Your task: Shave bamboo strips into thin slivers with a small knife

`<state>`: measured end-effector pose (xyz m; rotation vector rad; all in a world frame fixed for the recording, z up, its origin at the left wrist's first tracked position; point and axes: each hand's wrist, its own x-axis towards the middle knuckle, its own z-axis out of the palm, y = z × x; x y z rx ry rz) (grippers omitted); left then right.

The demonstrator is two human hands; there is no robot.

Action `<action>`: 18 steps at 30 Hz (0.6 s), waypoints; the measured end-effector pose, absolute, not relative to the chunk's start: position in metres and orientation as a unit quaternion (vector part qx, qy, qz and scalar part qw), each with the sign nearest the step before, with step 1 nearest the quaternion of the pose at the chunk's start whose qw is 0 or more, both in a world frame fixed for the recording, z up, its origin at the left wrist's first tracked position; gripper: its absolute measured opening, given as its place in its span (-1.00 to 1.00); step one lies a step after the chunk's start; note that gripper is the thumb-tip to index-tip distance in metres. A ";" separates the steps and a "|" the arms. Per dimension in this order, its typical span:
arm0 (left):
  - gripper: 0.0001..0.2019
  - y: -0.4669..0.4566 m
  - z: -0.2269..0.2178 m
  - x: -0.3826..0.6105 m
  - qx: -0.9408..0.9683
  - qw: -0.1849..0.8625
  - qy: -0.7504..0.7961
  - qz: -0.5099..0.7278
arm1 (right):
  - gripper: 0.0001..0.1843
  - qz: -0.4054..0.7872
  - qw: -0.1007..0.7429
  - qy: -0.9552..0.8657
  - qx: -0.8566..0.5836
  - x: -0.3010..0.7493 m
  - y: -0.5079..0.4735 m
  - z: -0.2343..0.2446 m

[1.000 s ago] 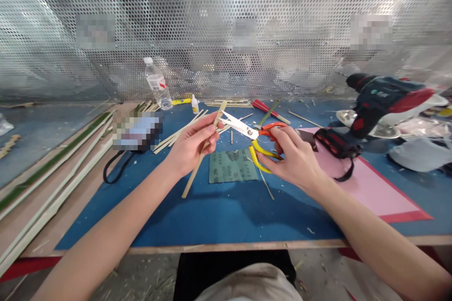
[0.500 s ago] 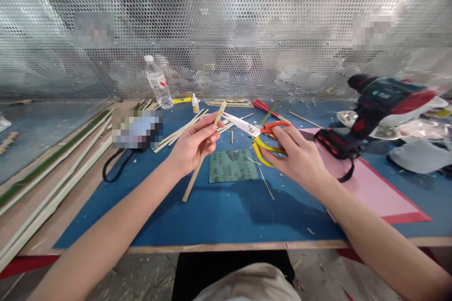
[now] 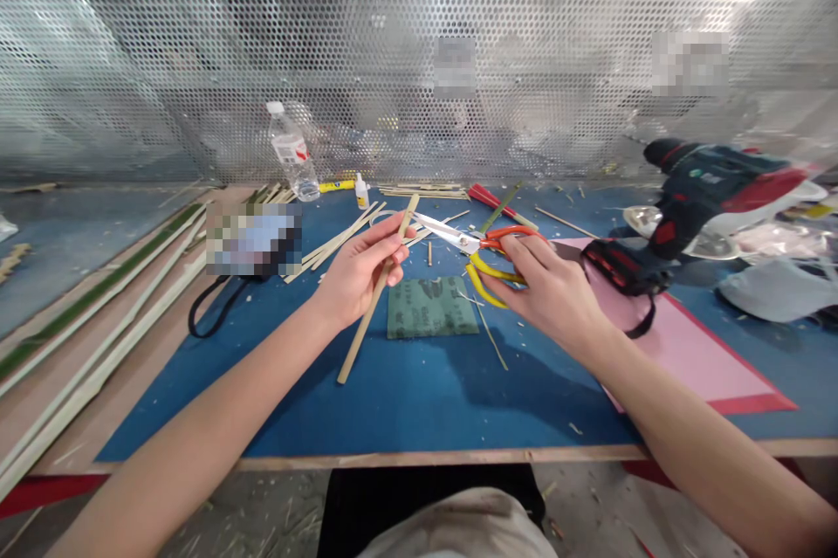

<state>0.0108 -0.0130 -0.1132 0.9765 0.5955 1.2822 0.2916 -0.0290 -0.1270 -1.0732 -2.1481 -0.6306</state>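
Note:
Between the thumb and fingers of my left hand [image 3: 359,272] is a flat bamboo strip [image 3: 364,333], tilted with its top end up and to the right. My right hand [image 3: 553,283] grips a pair of scissors [image 3: 462,242] by its handles, one orange and one yellow. The blades point left and their tips reach the upper part of the strip; whether they touch it I cannot tell. A thin pale curl [image 3: 381,217] shows just behind my left fingers. Below the hands, a green sheet of sandpaper [image 3: 432,309] lies on the blue mat.
Loose bamboo strips [image 3: 337,239] lie behind my left hand, near a small glue bottle [image 3: 361,191] and a water bottle [image 3: 292,152]. Long bamboo pieces [image 3: 111,348] run along the left. A cordless drill [image 3: 694,209] stands right, beside a pink folder [image 3: 700,348]. A perforated metal screen rises behind.
The bamboo strip has shifted slightly down in view. A thin pale curl now shows behind my left fingers. The scissors stay almost in place.

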 end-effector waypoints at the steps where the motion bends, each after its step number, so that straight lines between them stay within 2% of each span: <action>1: -0.69 -0.013 -0.114 0.011 0.428 0.653 0.265 0.567 | -0.58 -0.237 0.321 -0.820 -0.410 0.292 -0.029 -0.127; 18: -0.71 -0.012 -0.116 0.014 0.421 0.645 0.286 0.571 | -0.56 -0.244 0.267 -0.824 -0.436 0.296 -0.025 -0.143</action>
